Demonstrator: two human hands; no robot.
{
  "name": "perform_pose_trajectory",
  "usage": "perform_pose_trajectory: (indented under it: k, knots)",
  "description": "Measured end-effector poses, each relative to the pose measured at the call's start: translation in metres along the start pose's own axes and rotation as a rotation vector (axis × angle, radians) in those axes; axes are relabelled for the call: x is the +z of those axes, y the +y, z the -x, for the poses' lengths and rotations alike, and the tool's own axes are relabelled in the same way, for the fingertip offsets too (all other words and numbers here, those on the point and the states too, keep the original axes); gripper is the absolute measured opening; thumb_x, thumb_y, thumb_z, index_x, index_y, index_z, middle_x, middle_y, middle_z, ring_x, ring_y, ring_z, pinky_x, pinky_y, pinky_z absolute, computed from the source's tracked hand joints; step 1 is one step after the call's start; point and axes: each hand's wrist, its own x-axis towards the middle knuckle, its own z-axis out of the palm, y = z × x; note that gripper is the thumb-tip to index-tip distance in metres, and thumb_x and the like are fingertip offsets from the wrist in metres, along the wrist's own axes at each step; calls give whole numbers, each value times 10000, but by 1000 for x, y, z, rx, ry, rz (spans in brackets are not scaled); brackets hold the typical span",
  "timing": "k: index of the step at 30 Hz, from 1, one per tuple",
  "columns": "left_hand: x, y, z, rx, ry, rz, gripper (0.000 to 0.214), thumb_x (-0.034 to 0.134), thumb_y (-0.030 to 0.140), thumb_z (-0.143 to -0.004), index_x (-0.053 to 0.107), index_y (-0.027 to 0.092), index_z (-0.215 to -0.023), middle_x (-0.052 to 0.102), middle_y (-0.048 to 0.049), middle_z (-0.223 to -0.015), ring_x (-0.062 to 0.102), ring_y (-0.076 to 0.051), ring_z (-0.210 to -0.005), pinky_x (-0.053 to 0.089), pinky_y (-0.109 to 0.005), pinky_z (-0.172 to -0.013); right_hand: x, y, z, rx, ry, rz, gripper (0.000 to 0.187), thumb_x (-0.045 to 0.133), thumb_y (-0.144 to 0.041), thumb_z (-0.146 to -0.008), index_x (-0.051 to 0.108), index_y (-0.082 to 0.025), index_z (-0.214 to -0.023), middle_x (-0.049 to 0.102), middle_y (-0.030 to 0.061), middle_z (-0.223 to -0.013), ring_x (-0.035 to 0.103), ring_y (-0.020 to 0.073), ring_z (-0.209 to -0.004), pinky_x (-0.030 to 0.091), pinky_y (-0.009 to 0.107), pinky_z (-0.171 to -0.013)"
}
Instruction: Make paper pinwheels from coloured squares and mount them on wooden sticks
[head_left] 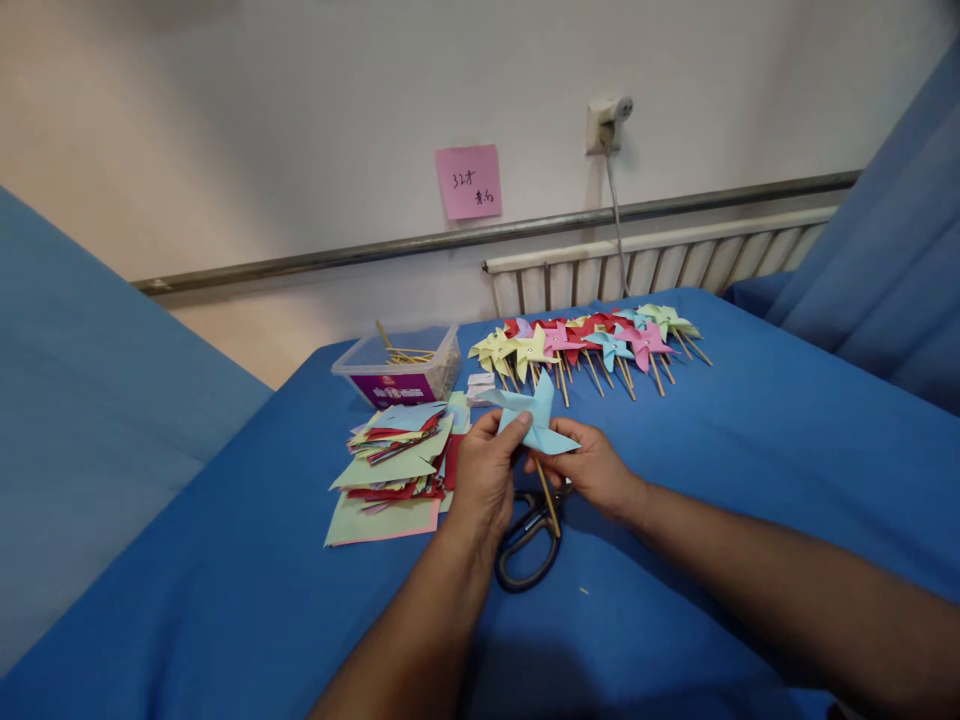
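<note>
A light blue paper pinwheel is held above the blue-covered table between my two hands. My left hand is closed on it, the thumb pressed on the paper near its middle. From the right, my right hand grips it just below the blades, fingers partly hidden behind the paper. A thin wooden stick slants down from under the pinwheel. Beneath the hands lie black-handled scissors, their blades hidden.
Stacked colored paper lies at left. Behind it stands a clear plastic box with wooden sticks, beside a small white box. Several finished pinwheels lie in a pile at the back right. A blue curtain hangs at right.
</note>
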Motion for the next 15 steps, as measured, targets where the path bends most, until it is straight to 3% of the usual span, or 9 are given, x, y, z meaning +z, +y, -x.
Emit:
perform_pose_trajectory:
  k: [4,9,15]
  knots:
    - [-1,2,1,3,1,-33,282,804,299,-626,619,143,-770,603,22,-609,482,-78,-441,358,-215,-442,-4,3,-2,39,-48,-7,314,765,-444,-691,623,-177,-775,617,-29,-603,474,72,-449,335,214,-451]
    - [-3,2,-2,-28,15,-23,295,827,268,-603,655,126,-796,676,-25,-700,602,-124,-609,481,-250,-636,-16,5,-9,-1,36,-176,311,734,-478,-733,626,-193,-795,595,-33,-640,509,87,-525,377,219,-503]
    - [0,1,2,-118,-49,-4,314,833,261,-608,695,132,-858,712,-48,-772,634,-139,-658,495,-261,-690,-20,-2,-12,-6,59,-289,303,792,-411,-691,589,-189,-725,594,-42,-645,513,84,-568,393,214,-562]
